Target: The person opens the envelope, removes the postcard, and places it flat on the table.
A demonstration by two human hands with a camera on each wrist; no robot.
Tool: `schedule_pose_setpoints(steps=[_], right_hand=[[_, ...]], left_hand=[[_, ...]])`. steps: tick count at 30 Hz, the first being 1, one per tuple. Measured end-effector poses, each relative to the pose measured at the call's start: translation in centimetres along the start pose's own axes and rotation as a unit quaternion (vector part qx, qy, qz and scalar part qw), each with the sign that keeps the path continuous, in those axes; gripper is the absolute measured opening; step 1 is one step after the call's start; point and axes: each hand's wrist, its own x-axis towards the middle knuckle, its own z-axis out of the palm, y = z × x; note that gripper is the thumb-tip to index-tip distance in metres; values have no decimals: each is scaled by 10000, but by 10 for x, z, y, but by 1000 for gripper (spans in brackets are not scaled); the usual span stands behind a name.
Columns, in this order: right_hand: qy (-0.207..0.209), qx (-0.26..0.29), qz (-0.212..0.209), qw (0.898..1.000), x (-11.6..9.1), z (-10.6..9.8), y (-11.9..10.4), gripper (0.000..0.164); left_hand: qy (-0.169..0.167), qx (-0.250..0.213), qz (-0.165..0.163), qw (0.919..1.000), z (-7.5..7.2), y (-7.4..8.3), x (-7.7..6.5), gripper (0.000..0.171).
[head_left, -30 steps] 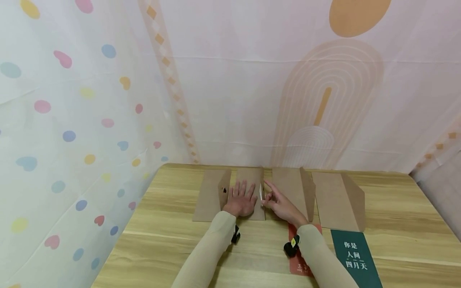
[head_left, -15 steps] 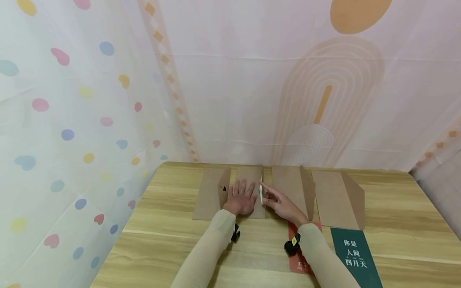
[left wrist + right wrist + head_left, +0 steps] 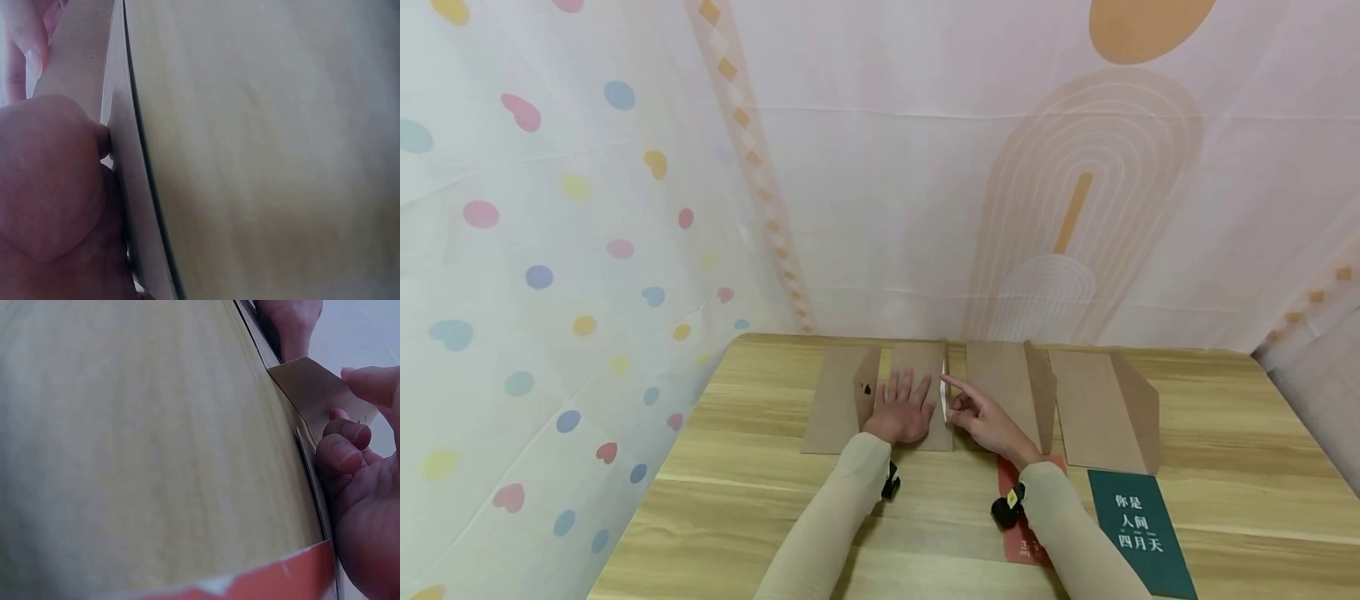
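My left hand (image 3: 900, 414) lies flat with spread fingers on a brown kraft paper envelope (image 3: 917, 357), the second from the left in a row of such envelopes. Along that envelope's right side its flap (image 3: 306, 387) is raised, showing a pale inner face in the head view. My right hand (image 3: 992, 429) touches this flap, index finger extended along it and the thumb lower down, while the remaining fingers are bent. In the right wrist view, fingertips (image 3: 353, 434) meet the flap from behind. The left wrist view has my left hand (image 3: 50, 181) over the envelope's lower edge.
To the left lies an envelope (image 3: 835, 400) whose flap carries a dark mark. Two more envelopes, one beside my right hand (image 3: 1000, 367) and one farther right (image 3: 1090, 408), have flaps open rightward. A red card (image 3: 1022, 542) lies partly under my right forearm, beside a green card (image 3: 1131, 521).
My right hand's index fingertip has shifted slightly left onto the flap's edge. The left hand stays in place on the envelope. The head view has tilted a little.
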Motion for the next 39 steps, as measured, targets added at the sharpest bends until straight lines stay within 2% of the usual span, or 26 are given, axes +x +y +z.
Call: schedule_pose_setpoints(steps=[3, 5, 10, 19, 28, 31, 36, 39], right_hand=[[100, 99, 129, 9998, -2, 0, -3, 58], [232, 182, 253, 9992, 0, 1, 4, 59], [549, 314, 270, 9976, 3, 3, 19, 59], [990, -82, 547, 9936, 1, -5, 16, 49], [1052, -664, 787, 9891, -2, -17, 21, 43], [947, -768, 827, 9891, -2, -22, 22, 41], [736, -697, 938, 9904, -2, -29, 19, 39], [646, -633, 1058, 9903, -1, -31, 17, 40]], left_hand=[[5, -9, 12, 10000, 4, -1, 4, 56], [0, -8, 16, 10000, 6, -2, 7, 56], [52, -13, 34, 10000, 9, -5, 10, 56], [90, -51, 80, 9999, 12, -8, 12, 57], [69, -195, 126, 9997, 15, -8, 17, 58], [23, -201, 117, 9997, 12, -5, 12, 58], [154, -122, 163, 9997, 2, 2, -1, 57], [161, -103, 158, 9997, 3, 3, 0, 57]])
